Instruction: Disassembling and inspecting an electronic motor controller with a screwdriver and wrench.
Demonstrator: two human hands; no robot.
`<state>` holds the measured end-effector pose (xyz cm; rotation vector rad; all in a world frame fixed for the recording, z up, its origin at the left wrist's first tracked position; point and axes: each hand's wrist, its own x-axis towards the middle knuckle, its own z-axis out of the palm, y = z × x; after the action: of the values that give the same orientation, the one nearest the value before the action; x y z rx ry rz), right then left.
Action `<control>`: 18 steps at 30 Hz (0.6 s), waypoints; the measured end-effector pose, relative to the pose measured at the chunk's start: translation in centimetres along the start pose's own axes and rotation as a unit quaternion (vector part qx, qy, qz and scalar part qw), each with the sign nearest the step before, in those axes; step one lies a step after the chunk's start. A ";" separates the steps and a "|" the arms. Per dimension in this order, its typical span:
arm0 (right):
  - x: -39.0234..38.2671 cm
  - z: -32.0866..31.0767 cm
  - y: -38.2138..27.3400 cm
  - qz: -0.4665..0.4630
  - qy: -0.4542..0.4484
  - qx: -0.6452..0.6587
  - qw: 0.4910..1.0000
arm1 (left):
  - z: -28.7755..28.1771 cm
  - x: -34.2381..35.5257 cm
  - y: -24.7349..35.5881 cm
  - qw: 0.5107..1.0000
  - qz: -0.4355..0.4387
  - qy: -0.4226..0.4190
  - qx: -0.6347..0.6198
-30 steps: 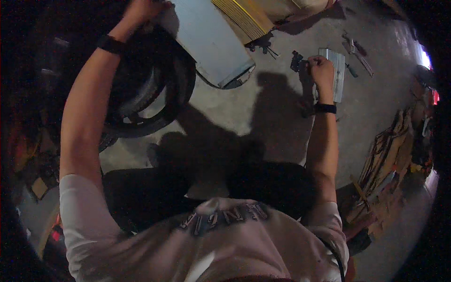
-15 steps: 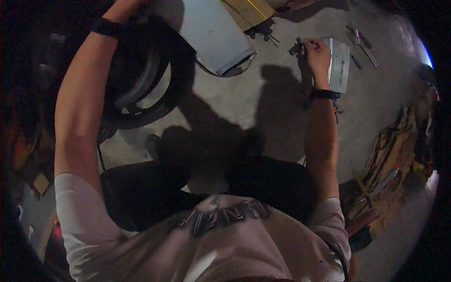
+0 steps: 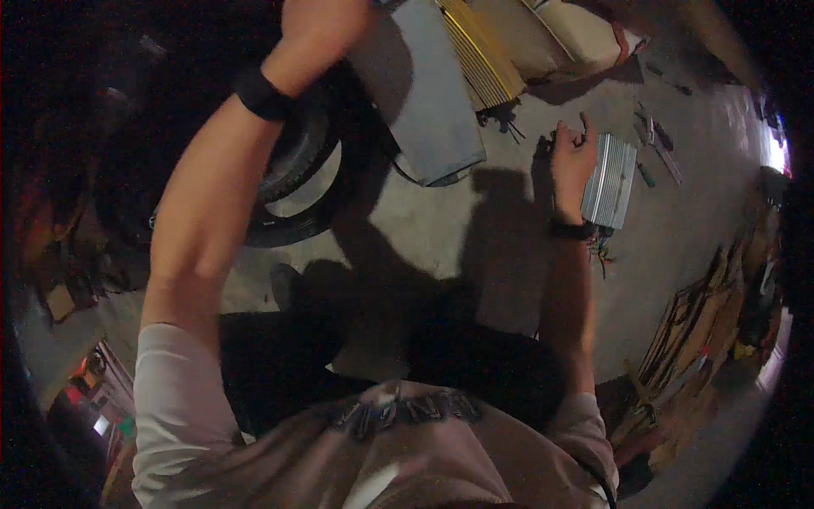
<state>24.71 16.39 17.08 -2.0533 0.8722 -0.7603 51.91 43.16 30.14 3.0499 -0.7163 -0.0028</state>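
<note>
My left hand (image 3: 326,30) is at the top edge of the picture, beside the upper end of a long grey panel-like piece (image 3: 437,110). Its fingertips are hidden, so its grip does not show. Over the floor on the right, my right hand (image 3: 575,165) has its thumb and forefinger spread apart, with nothing visible between them. Close beside that hand lies a ribbed silver metal box (image 3: 612,182), with coloured wires (image 3: 604,253) coming out of its near end.
A dark tyred wheel (image 3: 314,216) stands left of the grey piece. Behind it are a yellow-edged ribbed piece (image 3: 479,55) and a pale bag-like bundle (image 3: 585,38). Pliers-like tools (image 3: 663,153) lie right of the silver box. Flattened cardboard (image 3: 691,327) is piled at the right.
The small dark part held in my right hand is no longer visible there, and its fingers have spread. My left hand has come further into view. The whole view has shifted.
</note>
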 end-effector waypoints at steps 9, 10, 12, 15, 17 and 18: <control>3.0 3.7 -12.9 -0.039 -0.170 0.163 0.971 | -4.3 -8.4 6.8 0.975 0.114 0.187 -0.038; 3.5 4.8 -13.6 -0.005 -0.206 0.251 0.946 | -4.4 -9.1 6.8 0.982 0.099 0.145 -0.074; 3.8 5.5 -14.9 0.031 -0.242 0.339 0.909 | -4.8 -10.7 7.2 0.983 0.092 0.111 -0.115; 4.1 5.2 -16.2 0.111 -0.256 0.412 0.867 | -5.4 -11.7 7.8 0.982 0.078 0.102 -0.139; 4.3 5.4 -15.1 0.075 -0.301 0.415 0.855 | -5.6 -12.4 8.2 0.979 0.094 0.119 -0.135; 4.3 5.4 -15.2 0.076 -0.302 0.415 0.855 | -5.5 -12.9 8.3 0.977 0.106 0.132 -0.129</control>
<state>36.12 22.49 27.57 -1.2799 0.2466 -0.2684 36.70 41.50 35.71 2.6462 -0.9318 0.2800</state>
